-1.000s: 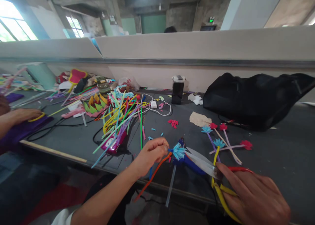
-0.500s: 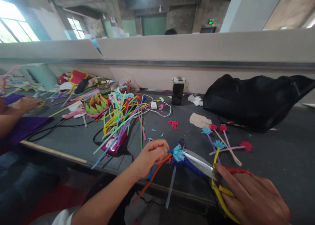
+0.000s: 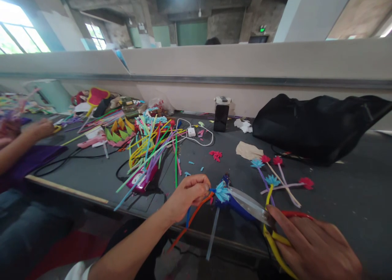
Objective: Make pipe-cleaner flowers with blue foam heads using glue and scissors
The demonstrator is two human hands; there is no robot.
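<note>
My left hand [image 3: 194,190] pinches the thin dark blue stem of a light blue pipe-cleaner flower [image 3: 221,192] at the table's front edge. In my right hand [image 3: 315,243] are scissors [image 3: 249,204] with red and yellow handles, their blade tips at the flower's petals. Behind the blades lies a dark blue tool [image 3: 240,208] that looks like a glue gun, partly hidden. An orange pipe cleaner [image 3: 191,221] and a pale translucent stick [image 3: 213,233] reach down past the table edge. Finished-looking red flowers [image 3: 306,183] and light blue flowers [image 3: 272,180] lie beyond my right hand.
Many-coloured pipe cleaners [image 3: 150,145] are heaped over a magenta device [image 3: 142,182] on the left. Farther back stand a phone [image 3: 221,116], a white cable [image 3: 211,138] and a black bag [image 3: 306,129]. Red clippings [image 3: 216,155] lie mid-table. Another person's hand [image 3: 43,129] is at far left.
The scissor blades have shifted and turned slightly at the flower; my left hand has hardly moved. At far left, the other person's arm has moved, bringing a pinkish item into view.
</note>
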